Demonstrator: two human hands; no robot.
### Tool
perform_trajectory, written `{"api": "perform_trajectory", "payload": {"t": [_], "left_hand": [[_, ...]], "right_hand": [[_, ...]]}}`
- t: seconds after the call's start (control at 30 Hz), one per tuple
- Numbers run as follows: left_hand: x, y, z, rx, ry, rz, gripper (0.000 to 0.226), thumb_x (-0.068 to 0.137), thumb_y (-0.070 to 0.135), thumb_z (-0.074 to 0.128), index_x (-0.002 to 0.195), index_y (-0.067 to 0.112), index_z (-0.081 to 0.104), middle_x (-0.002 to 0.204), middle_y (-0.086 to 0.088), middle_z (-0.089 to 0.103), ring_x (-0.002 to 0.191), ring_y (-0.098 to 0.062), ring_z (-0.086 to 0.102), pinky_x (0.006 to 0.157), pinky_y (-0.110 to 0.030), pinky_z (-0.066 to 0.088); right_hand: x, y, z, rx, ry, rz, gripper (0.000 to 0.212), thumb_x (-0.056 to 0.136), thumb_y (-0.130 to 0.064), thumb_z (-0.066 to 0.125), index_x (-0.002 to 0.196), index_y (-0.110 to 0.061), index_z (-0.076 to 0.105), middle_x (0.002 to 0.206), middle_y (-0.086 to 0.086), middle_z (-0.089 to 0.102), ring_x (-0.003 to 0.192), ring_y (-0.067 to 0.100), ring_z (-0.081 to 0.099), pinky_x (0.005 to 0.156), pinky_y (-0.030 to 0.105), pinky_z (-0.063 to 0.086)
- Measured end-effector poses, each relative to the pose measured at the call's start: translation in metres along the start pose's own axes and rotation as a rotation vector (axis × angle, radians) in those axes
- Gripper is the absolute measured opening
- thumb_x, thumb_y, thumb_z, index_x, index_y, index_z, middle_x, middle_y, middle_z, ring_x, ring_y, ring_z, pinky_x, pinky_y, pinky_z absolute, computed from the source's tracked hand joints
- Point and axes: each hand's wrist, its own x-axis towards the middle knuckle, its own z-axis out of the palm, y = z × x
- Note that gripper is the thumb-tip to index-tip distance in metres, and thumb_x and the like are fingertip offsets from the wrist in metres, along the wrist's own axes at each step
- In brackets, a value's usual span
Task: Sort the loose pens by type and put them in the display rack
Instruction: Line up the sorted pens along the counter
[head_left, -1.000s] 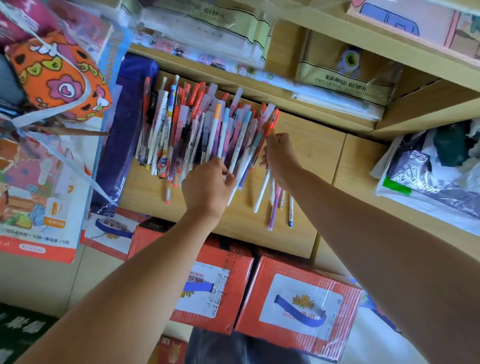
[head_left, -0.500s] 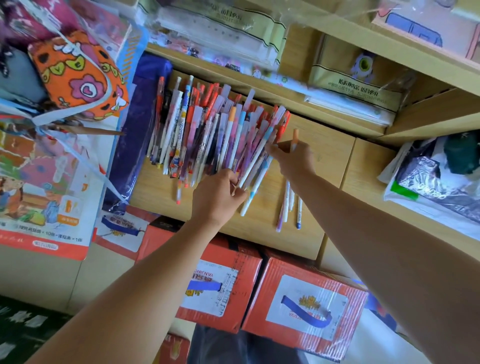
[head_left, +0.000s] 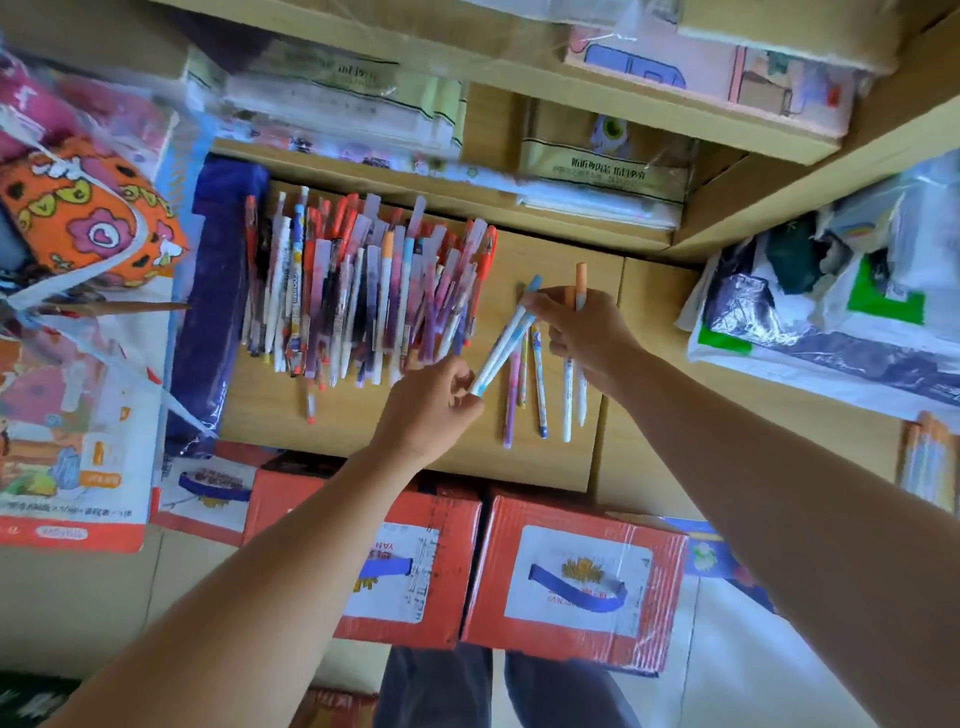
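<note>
Since both hands were digging in big pen pile (head_left: 358, 291) a second ago, things move on. Left hand (head_left: 431, 410) pinches lower end of two blue-white pens (head_left: 501, 345), right hand (head_left: 589, 332) pinches top end. Pair now pulled clear, just right of pile. Orange-capped pen (head_left: 581, 278) runs under right palm, can't tell if gripped. Sorted row (head_left: 540, 384) right of pile is growing, but most of pile is unsorted.
</note>
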Motion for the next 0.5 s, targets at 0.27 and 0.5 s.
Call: {"api": "perform_trajectory", "payload": {"t": [0.27, 0.5], "left_hand": [[-0.003, 0.05, 0.059, -0.155, -0.199, 0.001, 0.022, 0.096, 0.038, 0.051, 0.104, 0.018, 0.05, 0.076, 0.005, 0.064, 0.061, -0.013, 0.064, 0.059, -0.027, 0.05], [-0.011, 0.11, 0.132, -0.252, -0.198, -0.092, 0.02, 0.1, 0.024, 0.045, 0.083, 0.015, 0.043, 0.065, -0.001, 0.052, 0.048, -0.015, 0.048, 0.049, -0.031, 0.047]], "right_hand": [[-0.027, 0.028, -0.06, 0.161, 0.036, -0.023, 0.016, 0.087, -0.01, 0.068, 0.097, -0.002, 0.059, 0.044, -0.009, 0.029, 0.035, 0.004, 0.023, 0.038, 0.018, 0.021], [-0.051, 0.076, -0.16, 0.139, 0.062, -0.017, 0.01, 0.094, -0.017, 0.06, 0.097, -0.008, 0.062, 0.072, 0.006, 0.054, 0.035, 0.003, 0.031, 0.039, 0.018, 0.029]]}}
